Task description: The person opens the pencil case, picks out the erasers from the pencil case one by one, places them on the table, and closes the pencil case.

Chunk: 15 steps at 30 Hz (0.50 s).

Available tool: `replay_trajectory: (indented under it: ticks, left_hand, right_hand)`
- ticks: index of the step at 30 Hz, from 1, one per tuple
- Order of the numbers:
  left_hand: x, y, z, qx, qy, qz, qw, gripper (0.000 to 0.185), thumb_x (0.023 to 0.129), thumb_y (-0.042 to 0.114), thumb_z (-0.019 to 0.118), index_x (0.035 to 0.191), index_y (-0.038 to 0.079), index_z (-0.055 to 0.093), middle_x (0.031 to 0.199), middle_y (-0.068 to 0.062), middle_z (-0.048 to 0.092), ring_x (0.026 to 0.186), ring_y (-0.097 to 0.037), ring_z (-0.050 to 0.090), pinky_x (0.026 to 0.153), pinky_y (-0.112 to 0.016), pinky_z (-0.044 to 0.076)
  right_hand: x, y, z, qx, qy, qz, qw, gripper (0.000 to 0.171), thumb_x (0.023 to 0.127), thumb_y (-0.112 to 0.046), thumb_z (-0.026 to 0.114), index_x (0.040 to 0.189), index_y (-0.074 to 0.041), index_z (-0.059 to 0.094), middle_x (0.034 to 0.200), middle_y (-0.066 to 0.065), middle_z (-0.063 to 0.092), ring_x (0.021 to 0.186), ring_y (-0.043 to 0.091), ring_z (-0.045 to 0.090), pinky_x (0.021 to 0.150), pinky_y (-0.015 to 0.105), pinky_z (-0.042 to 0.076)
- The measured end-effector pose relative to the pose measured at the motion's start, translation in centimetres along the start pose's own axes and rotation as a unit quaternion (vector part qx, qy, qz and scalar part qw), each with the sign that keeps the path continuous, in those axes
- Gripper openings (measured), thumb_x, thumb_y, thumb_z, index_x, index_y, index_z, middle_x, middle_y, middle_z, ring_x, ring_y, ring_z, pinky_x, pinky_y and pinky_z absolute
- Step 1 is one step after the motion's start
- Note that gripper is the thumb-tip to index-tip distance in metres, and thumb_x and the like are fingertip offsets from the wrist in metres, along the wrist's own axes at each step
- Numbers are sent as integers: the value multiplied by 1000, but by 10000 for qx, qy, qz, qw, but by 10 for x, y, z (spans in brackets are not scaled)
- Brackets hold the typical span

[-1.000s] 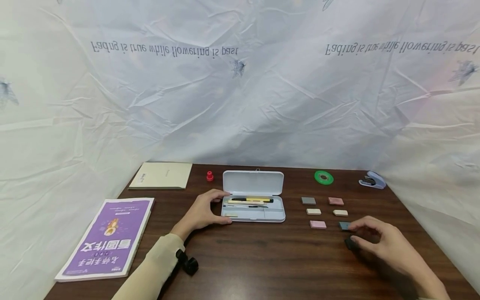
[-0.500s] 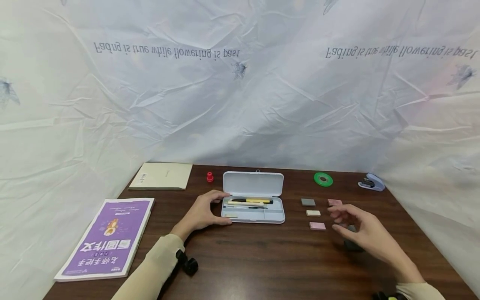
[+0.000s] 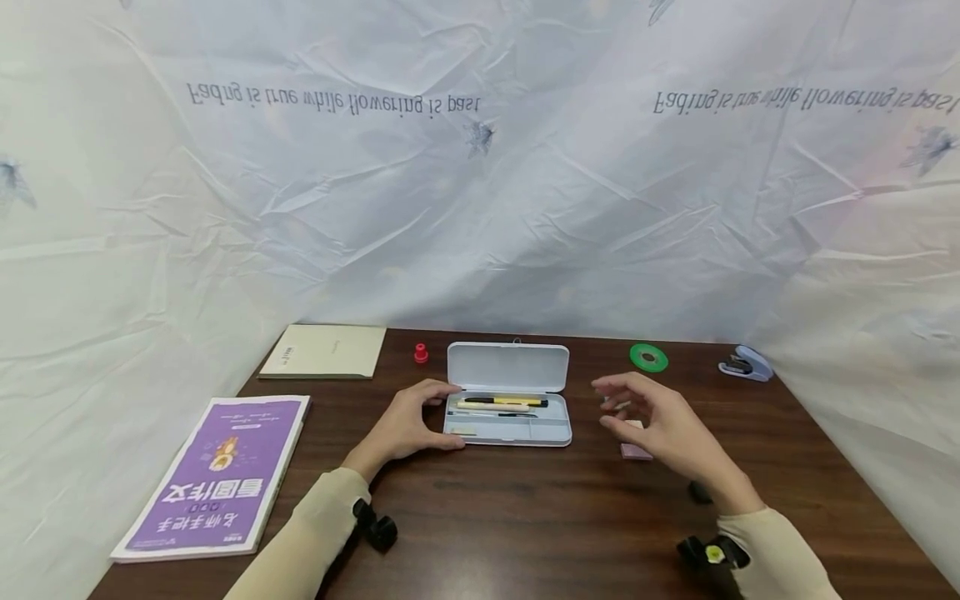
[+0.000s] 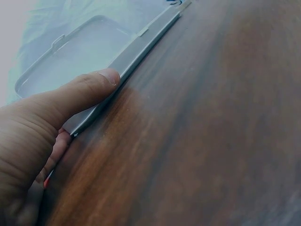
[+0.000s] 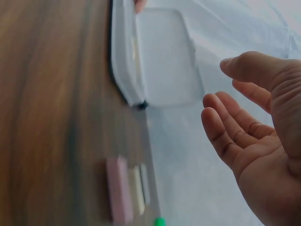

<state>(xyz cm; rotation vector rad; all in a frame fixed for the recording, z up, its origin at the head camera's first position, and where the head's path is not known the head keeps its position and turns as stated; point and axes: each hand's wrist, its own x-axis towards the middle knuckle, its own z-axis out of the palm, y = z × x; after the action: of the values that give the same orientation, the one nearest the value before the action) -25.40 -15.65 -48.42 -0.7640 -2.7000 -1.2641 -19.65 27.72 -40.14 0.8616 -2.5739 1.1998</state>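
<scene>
An open pencil case [image 3: 550,430], pale and shallow with its lid raised, lies in the middle of the table. My left hand [image 3: 408,423] grips its left end, thumb along the front edge and fingers at the back corner. Inside are a yellow-and-black pen [image 3: 517,402], other slim pens and a small pale eraser [image 3: 462,432]. My right hand [image 3: 651,417] hovers right of the case, fingers loosely bent; the right wrist view shows nothing between thumb and fingers. Below it show a pink eraser [image 5: 118,190] and a cream eraser [image 5: 137,190]. The hand hides other erasers.
A purple book [image 3: 217,479] lies at the left, a cream notebook [image 3: 324,352] behind it. Along the back stand a red stopper-shaped piece [image 3: 421,353], a green tape roll [image 3: 648,357] and a blue stapler [image 3: 746,364]. A black object [image 3: 700,492] sits beside my right forearm.
My right hand has moved left and away from me, from the teal eraser and black object to over the left column of erasers. My left hand has stayed on the pencil case.
</scene>
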Motion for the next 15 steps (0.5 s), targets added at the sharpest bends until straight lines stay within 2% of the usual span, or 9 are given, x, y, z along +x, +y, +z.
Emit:
replay_trajectory:
  ticks: [7, 15]
  left_hand:
    - [0, 0, -1, 19, 4, -11, 10000, 83, 75, 45, 106, 147, 21, 72, 148, 2, 68, 130, -21, 68, 114, -46, 58]
    - [1, 0, 0, 30, -46, -61, 10000, 83, 76, 47, 105, 148, 23, 71, 149, 3, 68, 130, -21, 68, 114, -46, 57]
  right_hand:
    - [29, -21, 15, 351, 33, -195, 9992, 50, 100, -5, 84, 145, -22, 68, 126, 0, 74, 105, 15, 75, 88, 29, 64]
    - [58, -42, 33, 606, -47, -479, 9970, 50, 99, -4, 85, 144, -20, 69, 129, 0, 74, 108, 19, 74, 88, 30, 65]
